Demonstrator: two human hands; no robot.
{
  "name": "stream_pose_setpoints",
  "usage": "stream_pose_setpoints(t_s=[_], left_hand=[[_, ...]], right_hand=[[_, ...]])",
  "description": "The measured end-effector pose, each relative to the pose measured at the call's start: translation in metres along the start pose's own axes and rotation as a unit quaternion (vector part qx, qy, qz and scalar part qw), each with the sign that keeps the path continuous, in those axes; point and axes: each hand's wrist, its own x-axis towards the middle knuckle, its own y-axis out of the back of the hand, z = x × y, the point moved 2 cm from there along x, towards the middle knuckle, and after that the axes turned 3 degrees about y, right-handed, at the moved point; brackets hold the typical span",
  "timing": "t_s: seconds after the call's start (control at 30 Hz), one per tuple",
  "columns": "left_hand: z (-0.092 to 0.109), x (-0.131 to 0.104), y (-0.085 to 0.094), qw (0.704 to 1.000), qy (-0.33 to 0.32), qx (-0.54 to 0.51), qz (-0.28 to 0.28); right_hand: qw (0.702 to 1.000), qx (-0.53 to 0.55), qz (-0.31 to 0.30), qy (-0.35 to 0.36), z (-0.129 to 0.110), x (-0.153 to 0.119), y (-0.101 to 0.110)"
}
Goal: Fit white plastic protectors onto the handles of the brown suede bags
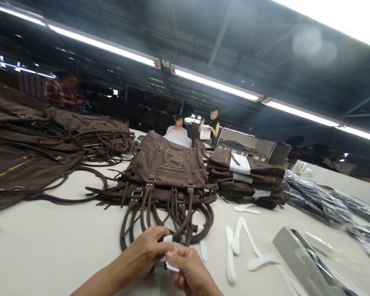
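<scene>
A brown handbag point(175, 164) lies on top of a stack of similar bags, its looped handles hanging toward me on the table. My left hand point(151, 248) is closed around the near end of a bag handle point(154, 216), beside a white wrap point(168, 238) on it. Close against it, my right hand point(188, 267) pinches a small white strip point(172, 267) between thumb and finger. What lies beneath my fingers is mostly hidden. Another white piece point(200, 229) sits around a handle to the right.
Several white strips point(230, 255) lie to the right, near a grey tape dispenser point(305, 263). Banded brown bags point(246, 176) are stacked behind them, with silvery plastic packages point(320, 201) farther right. More brown bags point(55, 139) cover the left side. Three people stand or sit in the background.
</scene>
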Motion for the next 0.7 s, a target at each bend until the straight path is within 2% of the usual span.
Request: stream_pose_setpoints(t_s=[0.1, 0.23, 0.4, 0.53, 0.7], left_hand=[[-0.004, 0.001, 0.003, 0.999, 0.000, -0.030, -0.015], [-0.008, 0.003, 0.001, 0.999, -0.005, -0.050, -0.017], [-0.008, 0.008, -0.003, 0.999, 0.001, -0.024, -0.023], [-0.011, 0.012, -0.007, 1.000, 0.003, -0.004, -0.010], [-0.003, 0.011, -0.004, 0.999, 0.027, 0.015, 0.014]], right_hand=[[1.000, 0.024, -0.011, 0.004, 0.001, 0.000, -0.002], [0.998, 0.048, 0.019, 0.037, 0.006, 0.001, -0.005], [0.995, 0.038, 0.043, 0.081, 0.011, 0.005, -0.009], [0.994, 0.038, 0.060, 0.086, 0.010, 0.005, -0.009], [0.992, 0.070, 0.030, 0.102, 0.004, 0.000, -0.010]])
